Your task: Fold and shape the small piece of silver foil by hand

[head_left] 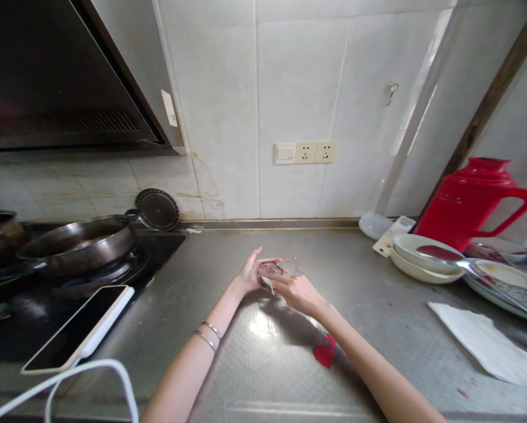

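In the middle of the counter, my left hand (249, 275) is wrapped around a small, clear round glass (270, 269), which is tilted with its opening facing me. My right hand (302, 294) reaches in from the other side, fingers closed on a small piece of white tissue (267, 283) at the glass rim. How far the tissue reaches into the glass is hard to make out. A small red scrap (325, 351) lies on the steel counter (245, 376) beside my right forearm and is partly hidden by it.
Left, a pan (80, 244) sits on the black stove, with a phone (80, 329) and its white cable (113, 367) nearer me. Stacked bowls (422, 267), a ladle (466, 265), plates (505, 288), a red thermos (461, 205) and a white cloth (483, 341) stand or lie at right.
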### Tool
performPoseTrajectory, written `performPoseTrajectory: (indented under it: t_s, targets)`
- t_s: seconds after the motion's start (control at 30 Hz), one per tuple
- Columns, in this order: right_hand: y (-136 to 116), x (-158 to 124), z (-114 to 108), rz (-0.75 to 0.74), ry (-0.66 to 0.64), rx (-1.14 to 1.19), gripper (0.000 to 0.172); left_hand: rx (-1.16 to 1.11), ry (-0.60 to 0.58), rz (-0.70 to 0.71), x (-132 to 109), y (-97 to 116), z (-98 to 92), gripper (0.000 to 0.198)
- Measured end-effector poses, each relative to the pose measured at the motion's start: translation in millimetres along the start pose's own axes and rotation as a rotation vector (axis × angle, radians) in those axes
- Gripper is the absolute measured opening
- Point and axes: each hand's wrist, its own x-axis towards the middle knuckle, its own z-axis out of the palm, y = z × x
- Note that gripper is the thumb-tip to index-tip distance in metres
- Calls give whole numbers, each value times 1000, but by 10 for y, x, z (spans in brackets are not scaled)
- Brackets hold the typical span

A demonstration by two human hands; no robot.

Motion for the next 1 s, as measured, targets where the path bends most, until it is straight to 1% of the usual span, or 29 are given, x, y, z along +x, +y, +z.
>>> performPoseTrajectory:
  t_s: [0.03,0.1,0.17,0.23,0.3,0.4,0.47,0.57,0.67,0.73,0.8,0.87,1.0]
  targets:
    - [7,-1,-1,-3,-6,10,21,8,17,-31,8,-6,-13,65]
    - [34,-9,-9,10,-33,34,20,20,83,-71,44,-38,-17,55]
    - [77,-23,-23,42,-48,64,19,9,164,-49,99,-89,2,41]
    - [128,-38,-40,82,-25,90,20,-28,227,23,158,-142,38,32]
    - [170,-46,-51,113,12,106,22,-63,269,113,203,-179,84,26]
    - [176,-35,-37,132,38,109,25,-100,316,250,222,-188,160,22]
    - [132,-14,-5,151,65,127,30,-118,339,325,207,-173,209,22]
    - [18,28,62,192,145,227,28,-151,362,422,179,-159,269,22]
    - [-87,63,132,221,219,351,21,-196,392,502,172,-183,304,22]
    - [-122,74,173,235,258,372,15,-206,397,529,178,-216,318,23]
    - [-125,72,201,253,280,330,10,-199,390,546,185,-248,331,23]
    - [-105,61,211,271,280,250,9,-186,374,549,187,-268,350,23]
    - [-38,25,181,264,238,91,8,-203,281,500,156,-243,398,22]
